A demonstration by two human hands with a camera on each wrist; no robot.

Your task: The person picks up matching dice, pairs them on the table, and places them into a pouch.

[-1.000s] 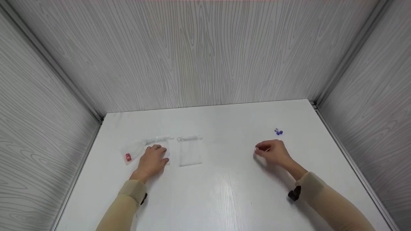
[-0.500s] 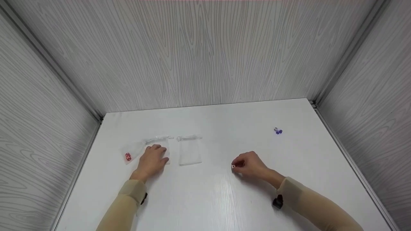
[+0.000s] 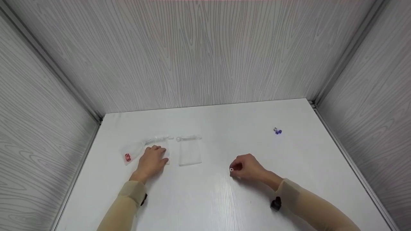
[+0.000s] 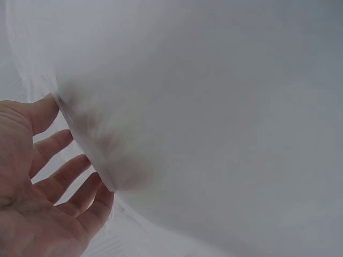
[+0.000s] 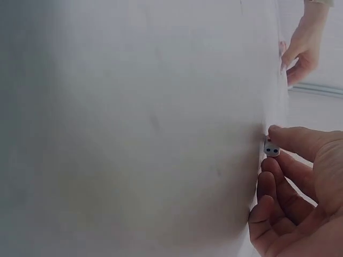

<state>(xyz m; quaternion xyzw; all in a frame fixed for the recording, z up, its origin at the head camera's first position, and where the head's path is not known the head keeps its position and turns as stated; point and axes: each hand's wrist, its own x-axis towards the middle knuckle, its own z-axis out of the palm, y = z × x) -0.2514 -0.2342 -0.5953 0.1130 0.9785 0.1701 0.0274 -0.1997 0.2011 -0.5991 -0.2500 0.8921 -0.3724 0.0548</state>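
Note:
My right hand (image 3: 246, 167) pinches a white die (image 5: 272, 148) with dark pips between thumb and index finger, low over the table right of centre. In the right wrist view the other fingers curl loosely below it, touching or nearly touching the tabletop. My left hand (image 3: 151, 162) rests with relaxed, slightly bent fingers on a clear bag (image 3: 157, 140), covering part of it. Left of that hand lies another clear bag (image 3: 137, 147) with red dice (image 3: 127, 157) at its lower end. To the right a third clear bag (image 3: 190, 154) lies flat.
A small cluster of blue and whitish dice (image 3: 278, 131) sits toward the back right of the white table (image 3: 221, 199). Grey wood-grain panels (image 3: 205, 54) enclose the back and both sides.
My right hand has moved left and nearer to me with the white die pinched, slowing in the last half second. The left hand has stayed on its bag.

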